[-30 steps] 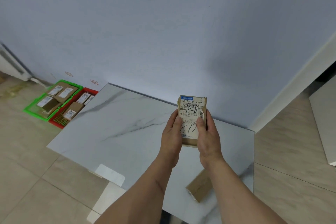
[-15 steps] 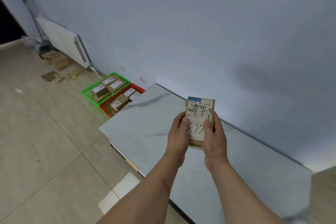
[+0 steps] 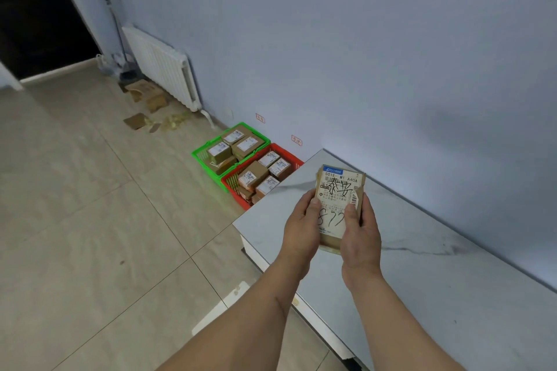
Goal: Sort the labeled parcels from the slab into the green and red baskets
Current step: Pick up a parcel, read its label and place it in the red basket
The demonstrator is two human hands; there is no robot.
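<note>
Swinging left since earlier, both the left hand (image 3: 302, 227) and right hand (image 3: 360, 233) are gripping the parcel (image 3: 337, 205) above the counter (image 3: 452, 274); reading its label before choosing the green basket (image 3: 201, 156) or red basket (image 3: 233, 190) beyond the counter seems wise.

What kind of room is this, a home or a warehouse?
Probably a bare room in a home or small office, used for sorting parcels: a wall radiator, a tiled floor, and green and red baskets of labeled boxes on the floor.
</note>
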